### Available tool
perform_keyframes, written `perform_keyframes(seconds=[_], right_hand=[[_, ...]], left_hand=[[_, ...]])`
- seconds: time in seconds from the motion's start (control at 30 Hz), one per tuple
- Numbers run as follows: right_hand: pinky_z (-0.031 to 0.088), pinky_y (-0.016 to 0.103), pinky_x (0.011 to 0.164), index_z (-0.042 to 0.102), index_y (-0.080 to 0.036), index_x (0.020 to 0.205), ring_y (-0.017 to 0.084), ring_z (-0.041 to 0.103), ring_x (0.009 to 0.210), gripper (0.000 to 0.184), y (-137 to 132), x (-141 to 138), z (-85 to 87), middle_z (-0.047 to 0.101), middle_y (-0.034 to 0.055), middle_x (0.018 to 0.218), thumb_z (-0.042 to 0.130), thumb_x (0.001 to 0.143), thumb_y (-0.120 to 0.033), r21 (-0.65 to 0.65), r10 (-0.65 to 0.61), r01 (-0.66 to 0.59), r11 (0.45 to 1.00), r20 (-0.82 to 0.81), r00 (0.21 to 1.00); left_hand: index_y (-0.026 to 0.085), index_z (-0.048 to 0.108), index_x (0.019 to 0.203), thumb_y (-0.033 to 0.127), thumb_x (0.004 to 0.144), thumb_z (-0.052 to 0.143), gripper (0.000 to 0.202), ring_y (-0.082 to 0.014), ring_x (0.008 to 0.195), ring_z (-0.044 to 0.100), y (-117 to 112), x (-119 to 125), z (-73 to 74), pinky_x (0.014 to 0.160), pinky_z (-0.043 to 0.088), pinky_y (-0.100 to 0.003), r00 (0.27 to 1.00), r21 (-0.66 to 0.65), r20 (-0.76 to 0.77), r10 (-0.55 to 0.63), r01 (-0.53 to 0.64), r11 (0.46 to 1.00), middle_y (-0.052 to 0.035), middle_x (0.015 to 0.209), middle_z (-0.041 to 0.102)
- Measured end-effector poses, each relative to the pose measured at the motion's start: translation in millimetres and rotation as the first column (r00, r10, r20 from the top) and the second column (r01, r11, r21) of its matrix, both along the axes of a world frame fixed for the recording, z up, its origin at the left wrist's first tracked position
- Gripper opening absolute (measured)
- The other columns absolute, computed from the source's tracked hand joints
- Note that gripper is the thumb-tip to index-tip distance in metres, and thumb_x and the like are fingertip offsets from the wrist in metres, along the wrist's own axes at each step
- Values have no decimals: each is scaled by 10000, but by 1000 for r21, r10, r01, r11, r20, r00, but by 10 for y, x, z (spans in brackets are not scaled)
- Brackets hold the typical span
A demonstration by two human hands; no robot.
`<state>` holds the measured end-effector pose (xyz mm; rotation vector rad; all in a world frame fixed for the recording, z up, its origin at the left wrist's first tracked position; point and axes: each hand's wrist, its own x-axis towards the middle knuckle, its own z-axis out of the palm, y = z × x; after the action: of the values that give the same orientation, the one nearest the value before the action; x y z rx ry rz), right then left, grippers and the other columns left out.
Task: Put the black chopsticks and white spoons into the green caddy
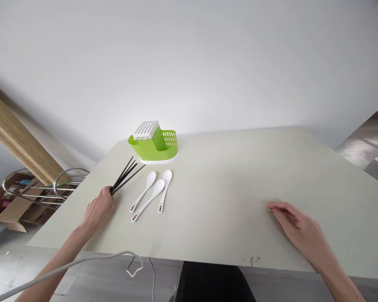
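Note:
My left hand is closed around the lower ends of several black chopsticks, which fan out over the table toward the back. To their right lie three white spoons, bowls pointing away from me and dark printed marks on the handle ends. Behind them stands a green plastic utensil holder with a white slotted top, a perforated side basket and a white base. Far to the right, my right hand is low at the tabletop, thumb and forefinger pinched together. Whatever is between those fingertips, if anything, is too small to make out.
The pale table backs onto a white wall. A grey cable crosses in front of my left forearm. Left of the table are a metal rack, a long cardboard piece and an open cardboard box.

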<state>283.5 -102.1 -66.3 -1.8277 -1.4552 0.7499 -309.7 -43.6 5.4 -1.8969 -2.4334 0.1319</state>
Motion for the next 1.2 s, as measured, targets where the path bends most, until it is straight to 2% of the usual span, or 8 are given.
perform_keyframes(seconds=[0.1,0.23,0.37,0.6,0.8,0.93,1.03,1.2], right_hand=[[598,288,710,774,-323,1071,267,748,1052,399,-19,12,-19,783,33,1210,533,952,-618,10,1,-1,1000,20,1000],[599,288,680,782,-308,1070,278,755,1029,400,-23,30,-35,787,54,1203,547,948,-607,22,0,-1,1000,27,1000],[601,290,683,783,-294,1050,280,756,1039,375,-10,16,-7,791,58,1187,561,948,-578,26,1,-1,1000,11,1000],[601,323,770,763,-281,1091,273,738,1073,368,4,-46,91,776,68,1218,533,988,-549,49,21,-20,999,-22,1000],[587,305,709,763,-285,1065,266,739,1055,365,30,-50,93,779,64,1204,523,989,-549,33,12,-11,999,-18,1000],[587,308,735,762,-288,1072,270,734,1072,366,26,-33,64,777,61,1217,533,980,-559,16,-9,9,1000,0,1000],[588,315,760,765,-287,1059,270,740,1052,366,19,-27,59,782,63,1203,538,974,-562,13,-19,18,1000,19,1000],[591,319,790,767,-296,1043,272,742,1069,346,9,-30,65,785,48,1194,556,957,-557,7,-44,43,999,40,998]], left_hand=[[126,440,1361,374,1023,244,463,-355,945,730,-59,144,47,766,516,-421,998,84,55,-32,27,996,-203,1150,724],[166,450,1306,412,1038,257,412,-325,840,719,-104,663,257,722,503,-396,978,129,118,-169,154,980,-132,987,729],[171,477,1266,314,1047,284,325,-314,839,730,-110,1408,357,717,500,-397,942,-42,119,-314,321,946,-148,1066,728],[144,522,1132,9,937,317,313,-271,767,719,-57,2368,202,648,481,-348,890,-291,31,-456,444,847,-140,936,676],[127,536,1193,-57,886,340,408,-289,790,740,-32,2608,67,644,512,-361,895,-330,-25,-445,413,849,-164,1063,647],[141,560,1219,184,1043,392,247,-304,787,746,-58,2665,-26,616,517,-359,905,-264,-9,-426,409,874,-166,1051,655],[153,577,1243,361,1078,422,307,-306,803,750,-83,2710,-63,620,513,-348,908,-223,-12,-419,406,886,-158,1011,669],[180,598,1257,447,1075,452,354,-300,833,739,-92,2754,-64,647,504,-345,916,-201,10,-401,394,897,-136,947,684]])
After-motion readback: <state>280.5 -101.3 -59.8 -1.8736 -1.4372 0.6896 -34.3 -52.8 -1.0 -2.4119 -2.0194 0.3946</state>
